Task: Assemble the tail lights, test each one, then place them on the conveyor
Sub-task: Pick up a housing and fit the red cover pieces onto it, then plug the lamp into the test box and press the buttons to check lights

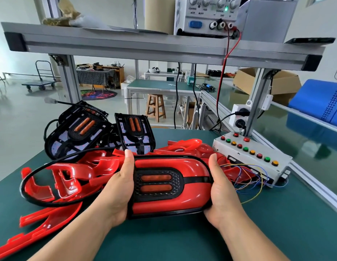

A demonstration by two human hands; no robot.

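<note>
I hold a tail light [190, 187] with a red lens cover over a black base, lying sideways above the green bench. My left hand [118, 187] grips its left end and my right hand [220, 193] grips its rounded right end. Its black cable [32, 176] loops out to the left. Several loose red lens covers [69, 178] lie piled behind and to the left. Two black bases [77, 132] without covers lean at the back left. The test box [252, 159] with coloured buttons sits at the right. The conveyor [305, 147] runs along the right side.
A power supply [205, 16] stands on the overhead aluminium shelf [145, 46], with red and black leads hanging down to the right. Thin coloured wires [246, 178] trail from the test box. A blue bin [318, 102] sits beyond the conveyor.
</note>
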